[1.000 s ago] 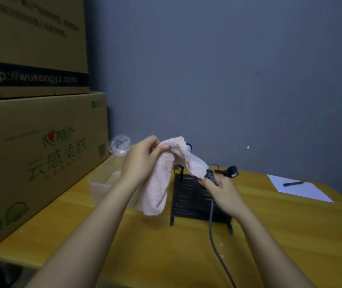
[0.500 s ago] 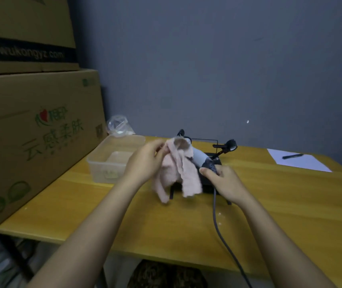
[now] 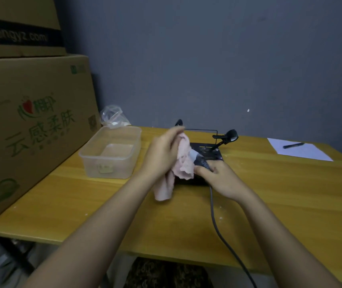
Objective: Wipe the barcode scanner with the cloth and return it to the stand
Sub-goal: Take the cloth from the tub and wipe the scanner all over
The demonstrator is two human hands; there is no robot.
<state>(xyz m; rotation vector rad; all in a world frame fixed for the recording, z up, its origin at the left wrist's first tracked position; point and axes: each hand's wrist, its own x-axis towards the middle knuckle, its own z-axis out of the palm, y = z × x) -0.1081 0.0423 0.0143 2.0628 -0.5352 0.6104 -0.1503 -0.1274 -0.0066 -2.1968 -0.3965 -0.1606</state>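
My right hand (image 3: 220, 177) grips the dark handle of the barcode scanner (image 3: 197, 157), whose grey cable (image 3: 214, 217) runs down toward the table's near edge. My left hand (image 3: 161, 154) holds the pink cloth (image 3: 181, 163) against the scanner's head, which the cloth mostly hides. A tail of the cloth hangs down to the left. Just behind both hands, the black stand (image 3: 207, 148) sits on the yellow table (image 3: 290, 194), its gooseneck holder (image 3: 228, 137) rising at the right.
A clear plastic tub (image 3: 110, 152) stands left of the hands, with a crumpled plastic bag (image 3: 113, 116) behind it. Large cardboard boxes (image 3: 31, 121) line the left side. A sheet of paper (image 3: 303, 151) with a pen (image 3: 293, 145) lies at the far right.
Both hands with scanner and cloth have come down lower, close over the stand's base. My head has tilted down, showing more of the table.
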